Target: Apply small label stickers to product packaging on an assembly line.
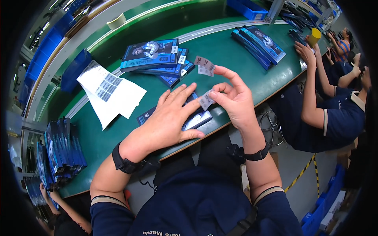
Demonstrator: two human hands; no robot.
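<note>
My left hand [163,116] lies flat with fingers spread on a dark blue printed box [200,119] near the table's front edge, covering most of it. Just to its right, my right hand [238,100] pinches a small sticker strip [205,100] between thumb and finger, close above that box. Another piece of printed stickers [204,65] sticks out at the right index fingertip; whether both are one curled strip I cannot tell. Behind the hands, similar boxes [151,55] are stacked askew, some with white labels at their edges. White sticker sheets [112,92] lie left of the stack.
More boxes are piled at the far right [262,45] and stand upright at the left [63,145] of the green table [104,145]. A blue bin [75,70] stands behind the sheets. Co-workers' arms [311,78] reach in at the right; another person's hands [49,192] show lower left.
</note>
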